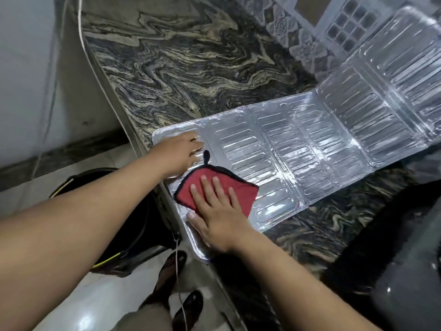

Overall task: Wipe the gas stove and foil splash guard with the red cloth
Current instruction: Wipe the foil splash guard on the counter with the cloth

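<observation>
My right hand [216,218] is flat, palm down, on the red square cloth with dark stitched edging [214,191]. Fingers [220,189] straight and slightly spread, four of them lying across the cloth, thumb out to the left with its tip off the cloth on bare foil. Nothing gripped, just pressed flat.

My left hand [177,154] is also palm down, on the near-left corner panel of the ribbed silver foil splash guard [310,158]. Fingers extended and close together, tips pointing right, resting on the foil just above the cloth's dark hanging loop. Pinning it, not pinching.

The cloth sits on the leftmost panel of the guard, between my two hands, its loop pointing toward the left hand. Its right edge reaches about the first fold line.

The guard is unfolded. Its left panels lie flat on the dark swirl-patterned stone bench [191,68], and its near-left corner overhangs the bench edge. The right-hand panels bend upward and lean toward the patterned tile wall [298,27].

A dark glossy surface [410,271] fills the lower right; can't tell if that's the gas stove, it's too blurred.

Below the bench edge there's a black bucket with a yellow stripe [114,235] on the pale tiled floor [78,306], and my dark sandals [188,304] near it. A thin white cord [177,271] hangs down past the bench edge.
</observation>
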